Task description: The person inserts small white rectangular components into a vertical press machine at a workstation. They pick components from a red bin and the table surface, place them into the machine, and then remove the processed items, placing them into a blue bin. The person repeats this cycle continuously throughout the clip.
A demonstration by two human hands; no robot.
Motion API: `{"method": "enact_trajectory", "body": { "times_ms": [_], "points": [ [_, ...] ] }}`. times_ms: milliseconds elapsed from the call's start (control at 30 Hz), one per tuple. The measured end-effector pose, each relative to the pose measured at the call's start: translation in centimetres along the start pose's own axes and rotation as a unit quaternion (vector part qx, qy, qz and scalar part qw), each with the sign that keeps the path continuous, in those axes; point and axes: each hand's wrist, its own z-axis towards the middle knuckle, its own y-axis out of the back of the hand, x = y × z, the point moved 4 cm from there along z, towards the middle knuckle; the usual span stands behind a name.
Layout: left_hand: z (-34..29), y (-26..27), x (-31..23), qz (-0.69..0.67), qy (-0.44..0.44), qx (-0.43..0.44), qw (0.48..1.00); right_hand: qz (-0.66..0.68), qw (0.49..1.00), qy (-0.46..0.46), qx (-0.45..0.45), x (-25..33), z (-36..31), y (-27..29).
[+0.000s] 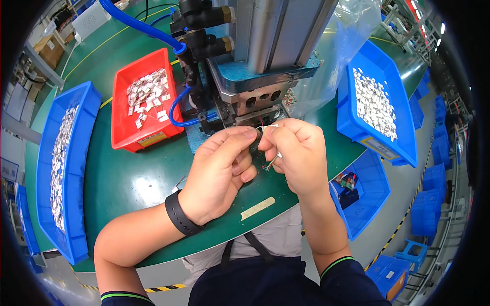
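Note:
My left hand (pixel 219 166) and my right hand (pixel 298 153) meet just in front of the press tooling (pixel 258 102). Both are closed in a pinch, thumb against forefinger. Between the fingertips run thin wires with a small white piece, mostly covered by the fingers. Loose wire ends (pixel 272 163) hang below my right fingers, dark and light coloured. What exactly the left fingertips grip is too small to make out. A black band (pixel 179 214) circles my left wrist.
A red bin (pixel 122 115) and a long blue bin (pixel 79 168) with small white parts stand on the left of the green table (pixel 138 214). Another filled blue bin (pixel 403 127) is at right, a lower blue bin (pixel 375 191) below it. Blue air hoses (pixel 143 31) feed the machine.

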Motion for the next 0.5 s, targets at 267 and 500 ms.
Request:
{"method": "enact_trajectory", "body": {
  "times_ms": [267,500],
  "points": [
    [-0.04,0.03,-0.03,0.011,-0.001,0.016,1.000,-0.011,1.000,-0.009,-0.013,-0.11,0.40,-0.08],
    [-0.02,-0.03,-0.14,0.012,-0.001,0.019,1.000,0.000,1.000,-0.007,-0.013,-0.26,0.64,-0.16]
  ]
}}
